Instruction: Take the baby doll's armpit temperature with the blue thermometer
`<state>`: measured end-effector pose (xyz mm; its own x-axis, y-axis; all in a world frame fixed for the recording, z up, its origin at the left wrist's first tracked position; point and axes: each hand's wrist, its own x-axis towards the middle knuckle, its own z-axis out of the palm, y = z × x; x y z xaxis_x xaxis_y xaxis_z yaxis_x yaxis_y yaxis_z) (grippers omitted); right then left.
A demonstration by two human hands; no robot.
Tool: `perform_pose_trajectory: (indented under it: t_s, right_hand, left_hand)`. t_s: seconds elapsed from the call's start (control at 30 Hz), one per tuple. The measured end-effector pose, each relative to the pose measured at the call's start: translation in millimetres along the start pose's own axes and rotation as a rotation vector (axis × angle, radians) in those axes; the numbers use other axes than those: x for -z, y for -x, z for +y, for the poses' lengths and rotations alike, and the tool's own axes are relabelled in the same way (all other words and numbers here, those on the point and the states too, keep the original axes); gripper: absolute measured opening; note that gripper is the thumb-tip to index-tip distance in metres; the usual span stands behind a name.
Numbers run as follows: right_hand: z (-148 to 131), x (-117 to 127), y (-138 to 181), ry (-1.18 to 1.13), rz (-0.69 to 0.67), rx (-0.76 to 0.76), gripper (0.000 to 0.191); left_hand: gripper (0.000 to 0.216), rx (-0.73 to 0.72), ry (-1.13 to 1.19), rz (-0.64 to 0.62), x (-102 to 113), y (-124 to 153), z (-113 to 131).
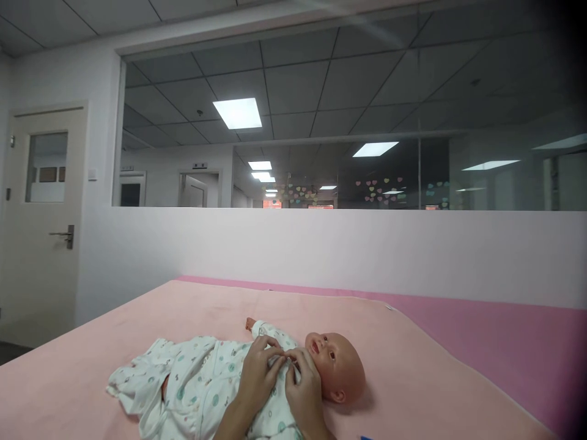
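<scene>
Baby doll [337, 366] lies on its back right under our hands, head just beyond our right hand and legs stretching off past our left. It wears a white printed romper [192, 382], dotted with small green and orange shapes, and the fabric bunches loosely down by the legs.

Our left hand [259, 373] rests on the doll's chest, fingers curled and pinching the cloth near the collar. Our right hand [305, 382] sits just beside it, nearly touching, fingertips gripping the same bit of romper right below the doll's chin. So both hands are close together, each closed on the neckline fabric; we cannot tell whether a snap or button sits between the fingers.

One small doll arm [255, 326] pokes out past our left hand, sleeve covering most of it, with the tiny hand showing at the end.

Beneath everything spreads a pale pink blanket [413, 379], and beyond our right hand a darker pink mat [504, 342] shows along the edge. Farther off, above our hands, runs a white wall with a long window [348, 128], and well off past our left hand stands a door [43, 226] with a metal handle.
</scene>
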<state>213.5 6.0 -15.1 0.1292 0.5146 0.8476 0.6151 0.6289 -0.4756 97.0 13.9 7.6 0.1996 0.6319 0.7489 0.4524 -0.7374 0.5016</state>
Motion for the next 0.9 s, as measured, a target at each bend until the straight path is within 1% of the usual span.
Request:
perform_pose_trajectory:
  t_s: [0.1,0.27,0.37,0.43,0.63,0.73,0.8,0.87,0.9]
  right_hand:
    - [-2.2,-1.3,-0.7,0.045,0.016,0.013,0.019]
    - [-5.2,-0.7,0.5,0.068,-0.004,0.004,0.019]
    - [-4.0,-0.6,2.0,0.097,-0.007,0.005,0.021]
    - [-2.8,-0.9,2.9,0.128,0.000,0.013,0.022]
    - [-6.2,0.5,3.2,0.173,-0.023,0.012,0.024]
    - [-6.6,0.8,2.2,0.183,-0.034,0.006,0.023]
    - [-4.1,-0.2,1.6,0.201,-0.024,0.019,0.023]
    - [0.1,-1.5,1.1,0.211,-0.002,0.052,0.024]
    - [2.1,-2.1,0.9,0.210,0.009,0.072,0.025]
  left_hand:
    - [0.023,0.023,0.032,0.008,-0.1,-1.4,-1.5]
    - [0.021,0.056,0.104,0.002,0.8,-1.0,-3.6]
    - [0.016,0.041,0.069,-0.022,0.6,0.4,-3.5]
    - [0.018,0.024,0.026,-0.027,0.0,0.9,-3.5]
    - [0.015,0.003,-0.056,-0.014,-0.4,-0.1,-4.5]
    - [0.014,-0.015,-0.125,0.024,0.1,0.9,-2.4]
    - [0.016,-0.022,-0.179,0.072,1.6,1.6,-1.0]
    - [0.021,0.015,-0.196,0.138,5.3,1.1,-2.2]
    - [0.025,0.067,-0.175,0.177,8.4,0.3,-4.4]
